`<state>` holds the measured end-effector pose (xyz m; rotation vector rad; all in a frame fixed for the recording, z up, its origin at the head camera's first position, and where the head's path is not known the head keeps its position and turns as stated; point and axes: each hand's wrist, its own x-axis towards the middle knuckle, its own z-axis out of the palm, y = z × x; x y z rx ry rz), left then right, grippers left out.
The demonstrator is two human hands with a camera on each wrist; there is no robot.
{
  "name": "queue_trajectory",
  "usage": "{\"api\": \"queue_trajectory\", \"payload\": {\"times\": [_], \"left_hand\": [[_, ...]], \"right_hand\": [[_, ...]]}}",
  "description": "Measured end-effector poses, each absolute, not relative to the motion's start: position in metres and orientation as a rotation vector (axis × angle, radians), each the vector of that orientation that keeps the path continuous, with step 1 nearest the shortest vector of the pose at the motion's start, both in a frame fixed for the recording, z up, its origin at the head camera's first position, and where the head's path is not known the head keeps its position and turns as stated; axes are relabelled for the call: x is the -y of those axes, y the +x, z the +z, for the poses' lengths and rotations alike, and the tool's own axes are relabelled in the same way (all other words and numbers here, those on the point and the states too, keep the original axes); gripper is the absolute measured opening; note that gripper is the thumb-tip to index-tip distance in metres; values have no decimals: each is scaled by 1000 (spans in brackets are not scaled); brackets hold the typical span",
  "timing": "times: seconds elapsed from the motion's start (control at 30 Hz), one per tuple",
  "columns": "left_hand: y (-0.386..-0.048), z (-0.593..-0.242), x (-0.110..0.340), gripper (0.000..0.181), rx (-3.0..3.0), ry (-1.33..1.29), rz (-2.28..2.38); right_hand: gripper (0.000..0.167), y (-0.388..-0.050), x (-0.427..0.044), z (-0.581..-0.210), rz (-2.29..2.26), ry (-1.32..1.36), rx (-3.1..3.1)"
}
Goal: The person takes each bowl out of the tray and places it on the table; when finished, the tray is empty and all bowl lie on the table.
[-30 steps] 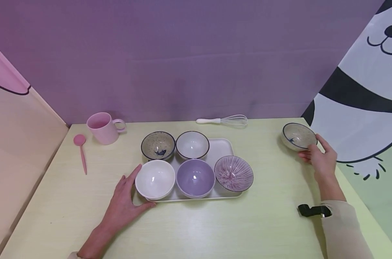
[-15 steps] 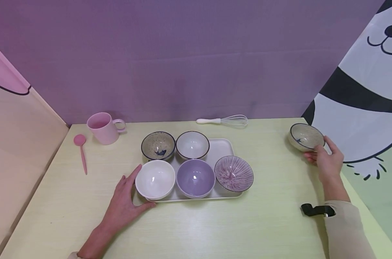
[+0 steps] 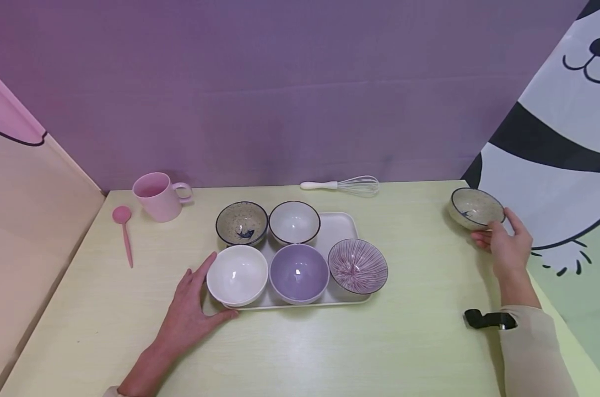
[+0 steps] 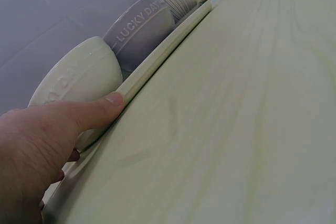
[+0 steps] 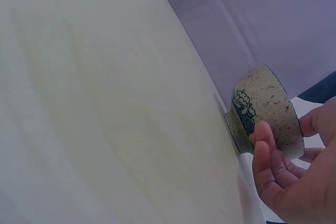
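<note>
Pale table [image 3: 344, 353], speckled bowl [image 3: 477, 205] farther right than before, right grip [image 3: 509, 248] pinching it, left grip [image 3: 188, 317] around tray [image 3: 337, 225] corner.

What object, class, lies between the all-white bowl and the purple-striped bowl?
The lavender bowl, lettered LUCKY DAY, stands between the all-white bowl and the purple-striped bowl, as both the head and left wrist views show.

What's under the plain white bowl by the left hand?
A white tray peeks out beside the plain white bowl, with the left hand at the tray's corner. The bowl covers the spot right underneath, so that can't be seen.
</note>
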<state>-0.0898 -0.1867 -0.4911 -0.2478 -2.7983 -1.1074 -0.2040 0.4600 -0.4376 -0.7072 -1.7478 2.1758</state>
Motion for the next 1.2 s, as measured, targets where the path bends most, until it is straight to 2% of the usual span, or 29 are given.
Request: {"api": "queue_trajectory", "payload": {"times": [1.2], "left_hand": [[-90, -492, 187, 124, 2815, -240, -1095]], "right_hand": [[71, -201, -461, -444, 2028, -741, 1859]]}}
